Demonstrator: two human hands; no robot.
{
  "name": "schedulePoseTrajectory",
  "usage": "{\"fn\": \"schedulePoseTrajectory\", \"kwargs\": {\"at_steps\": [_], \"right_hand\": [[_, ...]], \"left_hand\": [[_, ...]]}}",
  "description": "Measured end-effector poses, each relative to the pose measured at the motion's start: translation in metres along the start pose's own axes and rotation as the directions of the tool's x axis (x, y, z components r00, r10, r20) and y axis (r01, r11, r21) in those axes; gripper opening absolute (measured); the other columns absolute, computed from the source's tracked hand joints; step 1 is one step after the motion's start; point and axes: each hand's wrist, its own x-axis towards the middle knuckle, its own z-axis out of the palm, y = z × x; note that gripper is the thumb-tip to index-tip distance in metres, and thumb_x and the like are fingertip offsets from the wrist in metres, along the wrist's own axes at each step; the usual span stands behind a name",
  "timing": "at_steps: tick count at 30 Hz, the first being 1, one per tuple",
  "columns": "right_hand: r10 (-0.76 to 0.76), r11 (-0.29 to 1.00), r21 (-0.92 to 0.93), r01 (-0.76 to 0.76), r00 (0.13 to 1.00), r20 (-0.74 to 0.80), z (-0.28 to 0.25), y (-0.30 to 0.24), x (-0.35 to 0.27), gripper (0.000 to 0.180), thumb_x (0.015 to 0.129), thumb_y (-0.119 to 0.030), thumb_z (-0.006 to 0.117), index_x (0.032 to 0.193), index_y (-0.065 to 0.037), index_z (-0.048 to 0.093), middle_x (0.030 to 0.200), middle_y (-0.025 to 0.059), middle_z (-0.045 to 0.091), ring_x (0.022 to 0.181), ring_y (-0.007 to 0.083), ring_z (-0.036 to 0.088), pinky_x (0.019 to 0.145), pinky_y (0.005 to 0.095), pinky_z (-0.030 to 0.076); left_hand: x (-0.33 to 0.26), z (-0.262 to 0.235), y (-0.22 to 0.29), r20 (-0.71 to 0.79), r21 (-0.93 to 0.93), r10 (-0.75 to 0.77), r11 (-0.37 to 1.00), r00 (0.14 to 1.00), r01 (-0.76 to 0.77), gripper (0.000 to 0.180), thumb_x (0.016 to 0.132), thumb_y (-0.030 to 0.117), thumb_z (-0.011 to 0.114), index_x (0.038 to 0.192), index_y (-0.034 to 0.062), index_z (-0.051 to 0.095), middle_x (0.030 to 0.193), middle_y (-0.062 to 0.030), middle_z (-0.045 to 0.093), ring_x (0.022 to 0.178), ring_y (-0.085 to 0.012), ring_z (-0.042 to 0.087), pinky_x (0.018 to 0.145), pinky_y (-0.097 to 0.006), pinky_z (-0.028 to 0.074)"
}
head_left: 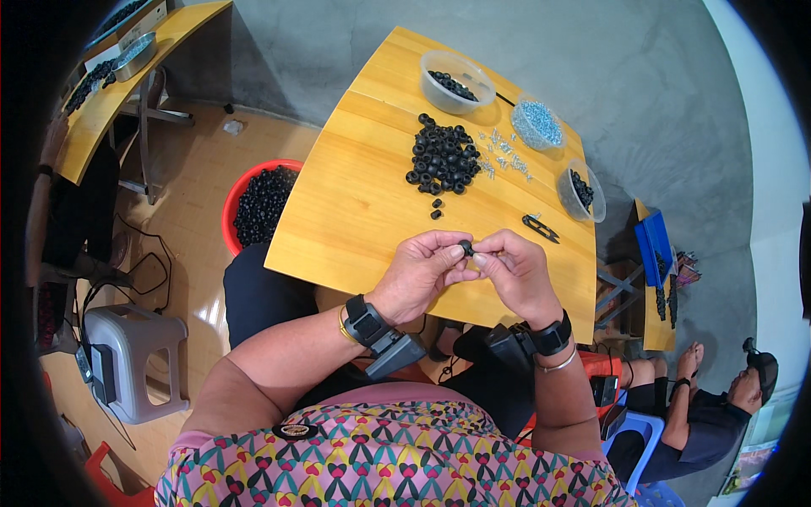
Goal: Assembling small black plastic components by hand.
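Over the near part of the yellow wooden table [338, 203], my left hand [427, 266] and my right hand [513, 269] meet, both closed. Between their thumbs and fingertips they pinch one small black rounded part [466, 248]; its far side is hidden by the fingers. Beyond my hands lies a heap of similar black parts [443, 156], several with a hole showing. Two loose black pieces [436, 209] sit between the heap and my hands. Small silvery metal pieces [504, 156] are scattered to the right of the heap. Black thread snips [541, 228] lie farther right.
Along the table's far and right edges stand clear plastic tubs: one with black parts [456, 93], one with bluish-silver pieces [537, 125], another with black pieces [581, 190]. A red basin [232, 215] of black parts stands left; a grey stool [139, 359] is nearby. Another person [701, 422] sits right.
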Motion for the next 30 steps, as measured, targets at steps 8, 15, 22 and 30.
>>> {"fn": "schedulePoseTrajectory", "kwargs": {"at_steps": [8,15,22,30], "right_hand": [[0.063,0.997,0.039,-0.064,0.998,0.025,0.001,-0.005,0.0,0.004,0.078,0.004,0.054,0.082,0.004,0.055,0.075,0.0068,0.059,0.07,0.0088,0.057,0.06,0.0217,0.047],[0.046,0.992,0.113,-0.053,0.997,0.063,-0.003,0.002,0.0,0.005,0.079,0.004,0.054,0.083,0.004,0.052,0.072,0.006,0.057,0.063,0.0082,0.056,0.054,0.0211,0.045],[0.079,0.97,0.222,-0.096,0.993,0.082,-0.002,0.004,0.001,0.006,0.079,0.004,0.054,0.078,0.002,0.049,0.069,0.0044,0.055,0.056,0.0077,0.052,0.05,0.02,0.042],[0.131,0.947,0.285,-0.147,0.989,0.073,0.001,0.009,-0.002,0.006,0.081,0.0,0.055,0.078,0.0,0.049,0.07,0.0058,0.057,0.057,0.0081,0.053,0.049,0.0203,0.042]], "left_hand": [[-0.002,0.004,0.002,-0.039,0.039,0.0,0.999,0.999,0.001,0.017,0.086,0.002,0.048,0.102,-0.002,0.055,0.083,-0.0083,0.057,0.074,-0.0127,0.057,0.073,-0.027,0.054],[-0.001,0.002,0.001,-0.023,0.095,-0.024,0.995,0.999,0.026,0.017,0.086,0.003,0.049,0.1,-0.0022,0.056,0.081,-0.0079,0.058,0.069,-0.0118,0.057,0.068,-0.025,0.053],[-0.002,-0.002,0.002,0.012,0.046,-0.029,0.999,1.0,0.028,0.016,0.085,0.004,0.051,0.099,-0.0019,0.057,0.081,-0.0081,0.059,0.069,-0.0123,0.057,0.065,-0.025,0.053],[-0.001,-0.002,-0.001,-0.008,0.062,-0.009,0.998,1.0,0.009,0.016,0.085,0.004,0.051,0.099,-0.0026,0.057,0.078,-0.0073,0.058,0.068,-0.0123,0.057,0.066,-0.024,0.053]]}}
